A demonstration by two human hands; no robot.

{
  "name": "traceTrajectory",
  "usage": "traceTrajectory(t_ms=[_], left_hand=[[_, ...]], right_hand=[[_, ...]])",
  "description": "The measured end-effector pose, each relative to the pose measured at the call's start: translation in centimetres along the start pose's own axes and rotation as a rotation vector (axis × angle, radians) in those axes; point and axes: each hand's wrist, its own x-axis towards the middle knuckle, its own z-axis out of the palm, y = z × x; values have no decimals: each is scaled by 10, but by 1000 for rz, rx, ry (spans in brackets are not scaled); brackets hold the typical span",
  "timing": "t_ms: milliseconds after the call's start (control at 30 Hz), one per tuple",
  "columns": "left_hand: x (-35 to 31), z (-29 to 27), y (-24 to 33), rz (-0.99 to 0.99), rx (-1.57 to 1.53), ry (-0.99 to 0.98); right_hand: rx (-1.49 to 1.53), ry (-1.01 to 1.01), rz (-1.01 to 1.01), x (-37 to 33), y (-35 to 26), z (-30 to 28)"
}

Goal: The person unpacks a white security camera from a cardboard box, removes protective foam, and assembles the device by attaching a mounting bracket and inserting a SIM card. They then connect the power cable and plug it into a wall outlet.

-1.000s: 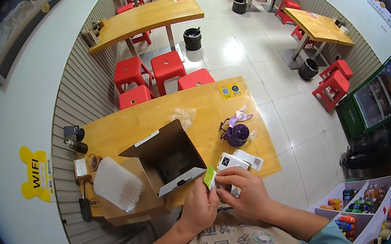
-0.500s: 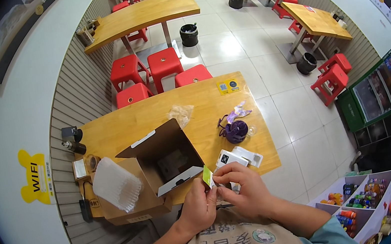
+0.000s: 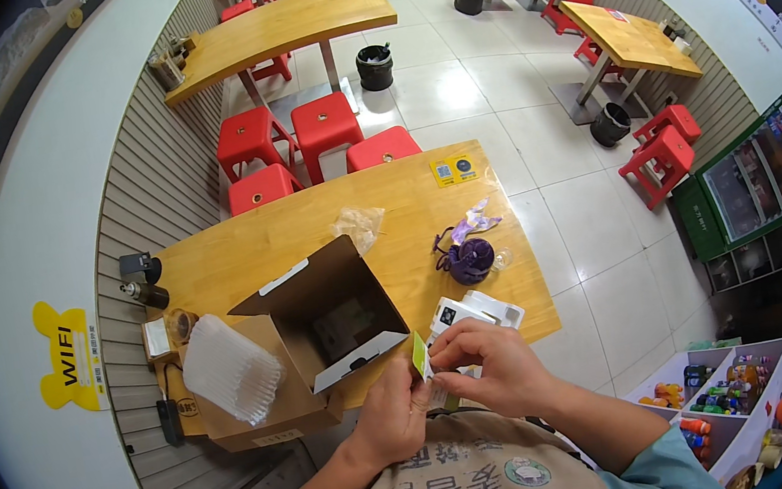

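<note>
Close to my body, at the table's near edge, both hands work on a small green-and-white packet (image 3: 421,354). My left hand (image 3: 391,414) is closed, its thumb and fingers pinching the packet's lower part. My right hand (image 3: 492,365) has its fingers bent and pressed together at the packet's right side. What lies between the fingertips is partly hidden. Just beyond stands an open cardboard box (image 3: 388,344) with a dark brown inside. White small boxes (image 3: 493,306) lie beyond my right hand, partly covered by it.
A clear air-cushion wrap (image 3: 233,369) rests on a brown carton (image 3: 277,426) at left. On the wooden table (image 3: 277,223) lie a crumpled plastic bag (image 3: 360,227) and a purple pouch (image 3: 467,261). Red stools (image 3: 328,124) stand beyond; a divided drinks display (image 3: 727,397) is at right.
The green-and-white packet has tilted and shifted slightly right, with its green face more upright. My right fingers have moved a little along it. The view has shifted slightly.
</note>
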Motion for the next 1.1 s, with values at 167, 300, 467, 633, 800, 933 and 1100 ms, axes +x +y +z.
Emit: traceTrajectory(t_ms=[167, 300, 467, 633, 800, 933, 1100], left_hand=[[1, -1, -1, 47, 12, 11], [0, -1, 0, 44, -14, 26], [0, -6, 3, 9, -30, 13], [1, -7, 2, 35, -29, 17], [4, -3, 1, 69, -20, 24], [5, 0, -2, 33, -42, 1], [7, 0, -2, 48, -10, -6]], right_hand=[[142, -3, -2, 0, 5, 2], [115, -30, -5, 1, 1, -1], [139, -38, -10, 2, 1, 0], [147, -32, 5, 4, -1, 1], [123, -16, 81, 5, 0, 4], [-18, 34, 100, 5, -6, 8], [-48, 50, 155, 5, -4, 13]])
